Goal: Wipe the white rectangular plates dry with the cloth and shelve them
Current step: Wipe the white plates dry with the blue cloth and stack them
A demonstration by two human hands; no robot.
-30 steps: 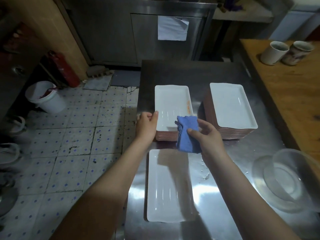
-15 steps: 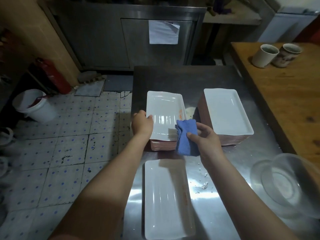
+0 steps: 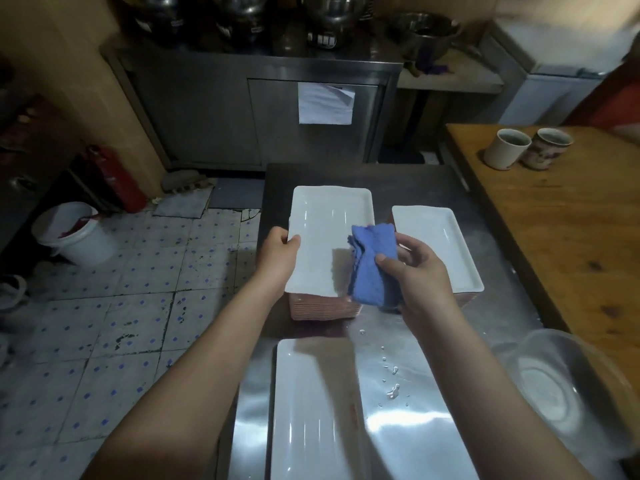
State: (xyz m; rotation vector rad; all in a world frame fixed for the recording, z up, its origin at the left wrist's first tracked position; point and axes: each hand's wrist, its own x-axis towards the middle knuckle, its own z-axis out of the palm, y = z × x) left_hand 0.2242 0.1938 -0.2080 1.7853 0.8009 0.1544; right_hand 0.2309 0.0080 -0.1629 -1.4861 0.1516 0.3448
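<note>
At far left a white bucket stands on the tiled floor, with a red fire extinguisher behind it by the wall. Further back a steel cabinet carries dim pots, and a sheet of paper is stuck to its door; any writing on it is too faint to read.

On the steel worktop the left hand grips the left rim of the top white rectangular plate, thumb on top. This plate sits over a stack of plates with pinkish edges; whether it rests on the stack or is raised just above it is hard to tell. The blue cloth is folded over the plate's right edge and hides its near right corner. The right hand clasps the cloth, thumb pressed on it.

Near the person a single plate lies flat, cut off by the bottom edge. Water drops dot the steel just right of it. Behind the right hand a second stack of plates stands, partly hidden by the hand.

A clear bowl sits at near right, blurred. Beyond it, on the wooden worktop, two mugs stand touching at the far end.
</note>
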